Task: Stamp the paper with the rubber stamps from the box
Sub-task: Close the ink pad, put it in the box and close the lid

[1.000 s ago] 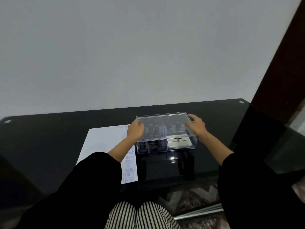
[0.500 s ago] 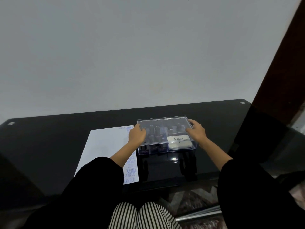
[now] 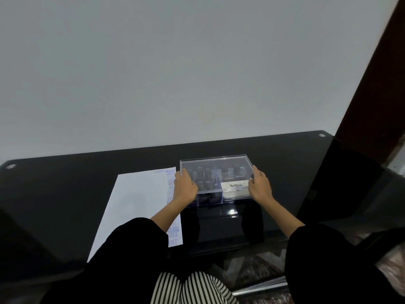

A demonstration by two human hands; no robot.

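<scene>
Beside the stamped paper [image 3: 135,200], left hand [image 3: 185,189] and right hand [image 3: 260,187] grasp the box lid [image 3: 215,164], now lowered shut: stamping likely finished.

Box [image 3: 215,163] sits on table [image 3: 65,183], just right of paper [image 3: 135,200].

A shiny black table [image 3: 65,194] with two things on it.
A white paper [image 3: 135,205] lies flat, out to the left of the left hand [image 3: 185,187] — blue stamped words run down its right edge. A clear box [image 3: 215,163] sits between the left hand and the right hand [image 3: 260,186], right beside the paper. Small silver studs [image 3: 10,166] mark the table's far corners.
</scene>
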